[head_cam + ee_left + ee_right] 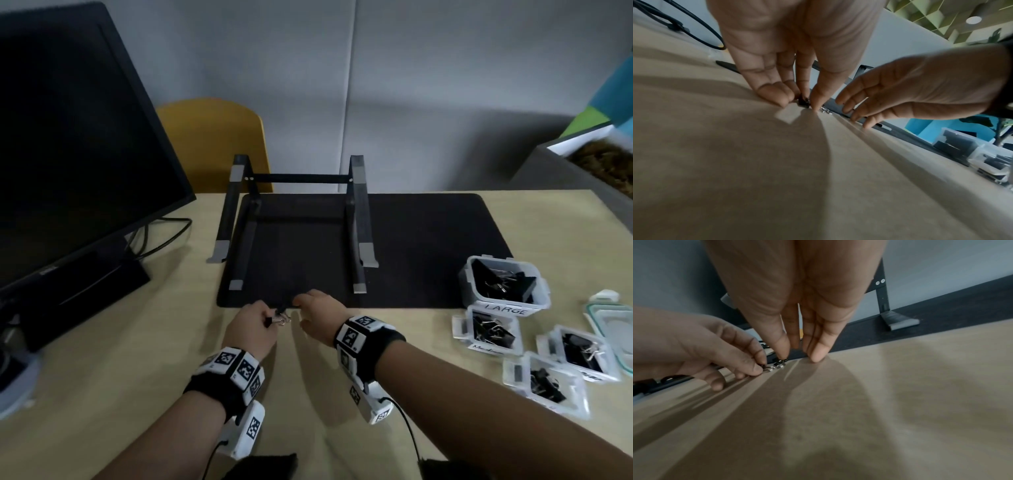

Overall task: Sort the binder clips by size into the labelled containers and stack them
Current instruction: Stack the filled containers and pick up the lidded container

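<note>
Two hands: working at desk [137, 342] edge by mat [411, 246].
L hand [251, 330]: pinching small binder clip [268, 321] on desk.
R hand [318, 317]: fingers straightish, tips touching desk beside clip.
Containers [507, 284]: sitting far right w/ clips.

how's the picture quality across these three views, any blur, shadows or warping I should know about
Head view: dim, wide-angle bending at the monitor, right-hand containers smeared. Left wrist view: left hand casts a broad shadow on the desk, background containers soft. Right wrist view: strongly warped, right hand shadows the desk, small binder clip blurry.

"LARGE" on biggest container [507, 310], perhaps "Medium" on next container [488, 348]
</note>
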`<state>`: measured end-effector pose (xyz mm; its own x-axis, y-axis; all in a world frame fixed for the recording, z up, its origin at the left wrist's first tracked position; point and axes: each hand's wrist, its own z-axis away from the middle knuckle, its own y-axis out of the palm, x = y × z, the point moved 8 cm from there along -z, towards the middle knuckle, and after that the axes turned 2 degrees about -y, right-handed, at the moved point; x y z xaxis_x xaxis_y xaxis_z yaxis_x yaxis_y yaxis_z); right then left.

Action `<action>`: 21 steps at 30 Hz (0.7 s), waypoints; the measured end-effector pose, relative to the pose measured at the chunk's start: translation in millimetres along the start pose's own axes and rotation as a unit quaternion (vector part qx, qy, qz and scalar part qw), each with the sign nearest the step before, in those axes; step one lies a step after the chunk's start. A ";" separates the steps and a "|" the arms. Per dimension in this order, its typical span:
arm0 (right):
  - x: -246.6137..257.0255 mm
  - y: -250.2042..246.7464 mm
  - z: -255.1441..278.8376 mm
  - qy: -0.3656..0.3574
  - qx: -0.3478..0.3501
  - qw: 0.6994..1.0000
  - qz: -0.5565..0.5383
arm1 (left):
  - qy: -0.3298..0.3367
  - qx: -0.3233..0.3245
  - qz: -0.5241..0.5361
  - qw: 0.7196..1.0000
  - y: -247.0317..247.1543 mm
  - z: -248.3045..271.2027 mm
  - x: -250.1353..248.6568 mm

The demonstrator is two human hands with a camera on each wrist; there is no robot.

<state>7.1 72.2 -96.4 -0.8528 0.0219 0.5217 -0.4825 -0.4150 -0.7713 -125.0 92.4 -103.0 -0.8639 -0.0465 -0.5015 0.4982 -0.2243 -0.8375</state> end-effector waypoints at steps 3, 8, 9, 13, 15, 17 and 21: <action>9.0 3.7 -13.9 -0.018 0.005 1.000 0.008 | 0.016 0.017 -0.031 0.999 0.5 -0.3 -0.5; 21.9 11.3 -22.0 -0.059 0.022 0.995 0.072 | 0.024 0.038 -0.040 0.998 4.3 1.2 3.0; 22.5 11.0 -22.0 -0.061 0.019 0.995 0.079 | 0.022 0.041 -0.037 0.998 4.2 1.5 3.4; 16.4 5.7 -19.7 -0.032 0.003 0.996 0.086 | 0.036 0.039 -0.048 0.997 1.5 1.7 -1.2; 10.7 2.7 -16.1 -0.004 -0.001 0.996 0.093 | 0.041 0.039 -0.048 0.997 0.2 3.1 -6.0; 4.9 0.6 -9.5 0.021 -0.005 0.996 0.089 | 0.043 0.049 -0.045 0.997 1.5 5.6 -11.4; -11.5 -5.7 12.6 0.051 -0.028 0.998 0.038 | 0.051 0.082 -0.024 0.995 9.4 12.9 -28.6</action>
<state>22.2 62.8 -93.5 -0.9021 0.0853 0.4230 -0.4231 -0.3672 -0.8283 -96.6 79.1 -93.8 -0.8701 0.0645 -0.4887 0.4313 -0.3802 -0.8182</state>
